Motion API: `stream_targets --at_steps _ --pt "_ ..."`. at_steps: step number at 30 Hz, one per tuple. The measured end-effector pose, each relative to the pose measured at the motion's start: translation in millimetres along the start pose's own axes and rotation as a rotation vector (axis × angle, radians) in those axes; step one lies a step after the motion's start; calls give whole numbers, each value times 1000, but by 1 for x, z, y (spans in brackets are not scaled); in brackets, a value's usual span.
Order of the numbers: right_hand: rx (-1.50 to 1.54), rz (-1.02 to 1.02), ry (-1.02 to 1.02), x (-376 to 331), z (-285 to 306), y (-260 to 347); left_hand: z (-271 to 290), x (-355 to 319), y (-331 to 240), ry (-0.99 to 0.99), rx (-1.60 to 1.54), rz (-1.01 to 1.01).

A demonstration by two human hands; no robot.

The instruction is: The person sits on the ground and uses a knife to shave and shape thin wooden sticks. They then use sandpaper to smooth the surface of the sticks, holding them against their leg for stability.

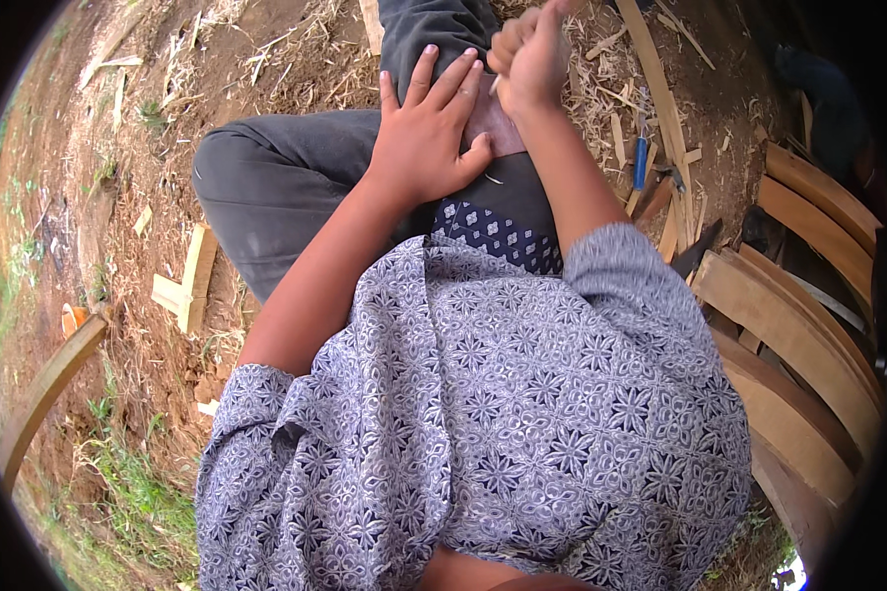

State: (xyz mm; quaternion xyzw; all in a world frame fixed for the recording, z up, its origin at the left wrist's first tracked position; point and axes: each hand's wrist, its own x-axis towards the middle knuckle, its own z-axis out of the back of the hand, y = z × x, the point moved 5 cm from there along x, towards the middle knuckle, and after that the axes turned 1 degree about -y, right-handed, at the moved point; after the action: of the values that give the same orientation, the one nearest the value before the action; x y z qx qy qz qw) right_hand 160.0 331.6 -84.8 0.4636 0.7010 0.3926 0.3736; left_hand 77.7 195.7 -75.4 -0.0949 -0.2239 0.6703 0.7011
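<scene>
My left hand (429,138) lies with fingers spread on the dark trousers (296,148), its fingertips pointing away from me. Beside its thumb, a flat pinkish-grey patch (496,123) shows on the leg; I cannot tell whether it is cloth, leather or bare skin. My right hand (534,64) is closed in a fist just above and right of that patch, thumb uppermost. A small pale tip shows at the fist's lower left side, but whatever the fingers hold is hidden.
A blue-handled tool (641,163) lies to the right near a long wooden strip (660,89). Several curved wooden pieces (784,330) are stacked at the right. On the left are an L-shaped wood offcut (192,281) and a curved wooden piece (54,389). Shavings litter the soil.
</scene>
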Motion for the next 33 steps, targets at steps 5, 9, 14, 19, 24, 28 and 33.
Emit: stream_targets --at_steps 5,9,14,19,24,28,33 --pt "191 -27 9 -51 24 10 0 -1 2 -10 -35 -9" --pt "132 -13 12 -29 15 8 -5 0 0 -62 -39 -11" --pt "142 -42 42 -11 11 -4 -3 -3 2 7 -24 4" --pt "83 -42 -4 -45 26 19 1 -1 -1 -6 -47 -2" --pt "123 7 29 3 -11 15 0 -2 0 -25 -41 7" --pt "73 -44 56 -8 -10 0 -1 0 0 -20 -32 0" --pt "-7 4 132 -67 0 17 -2 -1 -1 -27 -38 -8"
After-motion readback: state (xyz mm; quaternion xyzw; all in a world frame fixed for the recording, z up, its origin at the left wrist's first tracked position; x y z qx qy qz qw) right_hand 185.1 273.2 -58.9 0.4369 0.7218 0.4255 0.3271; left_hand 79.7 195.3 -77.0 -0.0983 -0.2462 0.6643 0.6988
